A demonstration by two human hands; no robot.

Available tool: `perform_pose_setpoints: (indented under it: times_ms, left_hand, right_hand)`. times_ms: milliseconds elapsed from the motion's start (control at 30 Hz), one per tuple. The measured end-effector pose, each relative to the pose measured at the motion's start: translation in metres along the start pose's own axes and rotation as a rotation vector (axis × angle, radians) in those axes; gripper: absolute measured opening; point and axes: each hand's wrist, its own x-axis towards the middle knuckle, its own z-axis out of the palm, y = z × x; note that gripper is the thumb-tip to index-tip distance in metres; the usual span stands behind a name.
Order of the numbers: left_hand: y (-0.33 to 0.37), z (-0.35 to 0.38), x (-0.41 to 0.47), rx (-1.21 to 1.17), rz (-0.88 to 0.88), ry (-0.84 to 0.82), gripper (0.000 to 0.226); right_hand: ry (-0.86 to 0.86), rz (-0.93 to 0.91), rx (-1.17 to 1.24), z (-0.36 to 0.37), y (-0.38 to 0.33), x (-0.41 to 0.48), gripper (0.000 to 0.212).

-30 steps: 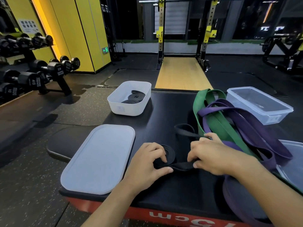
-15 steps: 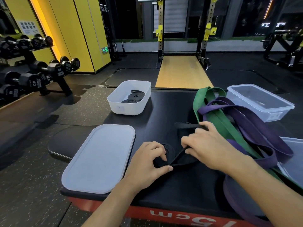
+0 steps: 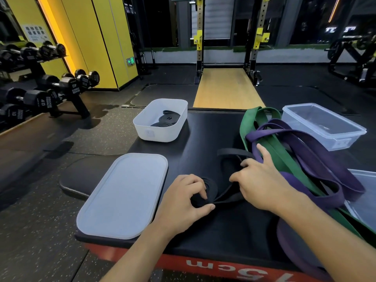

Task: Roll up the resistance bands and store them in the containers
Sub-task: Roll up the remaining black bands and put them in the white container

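Currently logged, working outward from my fingers:

- Left hand (image 3: pixel 183 202): fingers curled over the rolled part of the black band (image 3: pixel 209 187), thumb at its near edge. I pinch it flat so the turns cannot spring open.
- Right hand (image 3: pixel 262 184): fingers spread, thumb and forefinger on the band's loose tail just right of the roll, probably to feed it in taut. Whether they pinch or only press, I cannot tell.
- Loose tail (image 3: pixel 234 152): a slack loop beyond my right fingertips, not yet wound.
- Green band (image 3: pixel 256 119) and purple bands (image 3: pixel 305 143): heaped unrolled under and beyond my right hand, within reach for later.
- White container (image 3: pixel 162 136): well beyond my left fingers, open, with rolled black bands (image 3: pixel 166 119) inside. I judge this roll goes there too.
- Lid (image 3: pixel 122 196): just left of my left hand, set aside while filling goes on.
- Clear container (image 3: pixel 345 133): far right, past the heap, holding no bands.
- Black pad (image 3: pixel 203 139): carries all of the above
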Motion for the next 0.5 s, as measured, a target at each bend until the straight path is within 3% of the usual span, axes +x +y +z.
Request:
perform_pose_setpoints:
  times_ms: [167,367,500]
  left_hand:
    - [0.002,0.001,0.001,0.014,0.019,0.008,0.028]
    - [0.000,0.000,0.000,0.012,0.025,0.001,0.026]
    - [0.000,0.000,0.000,-0.006,0.032,0.005,0.025]
  right_hand:
    - [0.168,-0.150,0.102,-0.004,-0.024,-0.018,0.037]
    - [0.084,-0.208,0.355,0.013,-0.036,-0.014,0.075]
    - [0.014,-0.153,0.552,0.015,-0.034,-0.004,0.085]
